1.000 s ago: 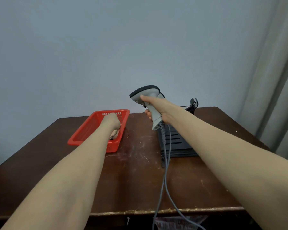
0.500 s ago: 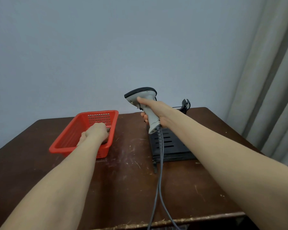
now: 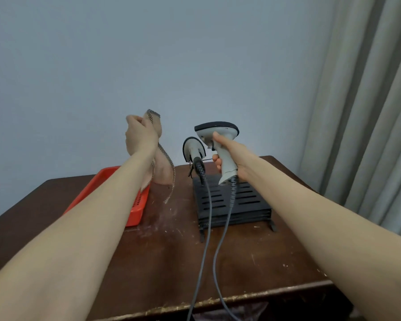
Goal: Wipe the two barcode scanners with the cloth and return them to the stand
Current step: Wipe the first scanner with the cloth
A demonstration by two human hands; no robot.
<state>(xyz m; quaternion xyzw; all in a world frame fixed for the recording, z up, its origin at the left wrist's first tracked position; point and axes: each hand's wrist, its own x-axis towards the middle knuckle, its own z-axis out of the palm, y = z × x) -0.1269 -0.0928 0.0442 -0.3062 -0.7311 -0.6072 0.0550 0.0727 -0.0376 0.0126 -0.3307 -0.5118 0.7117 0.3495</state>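
**Operator:** What is the setting?

**Inspector:** A dark wooden table, scratched and smeared pale at centre frame, stands against a plain blue-grey wall. A grey curtain hangs down the right of the frame.

**Operator:** My left hand?

**Inspector:** Your left hand, held high at centre left, has its fingers curled tight round the top of the cloth. The cloth is beige with a checked edge. It hangs beside your forearm, with its lower end between the red basket and the stand. I cannot tell whether it touches the table.

**Operator:** My right hand?

**Inspector:** Your right hand is wrapped round the pale handle of the first scanner, with one digit up near the head. You hold it upright above the stand's far edge. Its dark-topped head points towards the left of the frame. Its grey cable runs down across the stand and off the near table edge.

**Operator:** The other unit?

**Inspector:** The second scanner stands at the stand's far left corner, just left of the first, with its head facing you. Its seat is hidden. Its own lead also runs off the near edge. The stand is black and slotted, right of centre. The basket lies at the left, partly behind your forearm.
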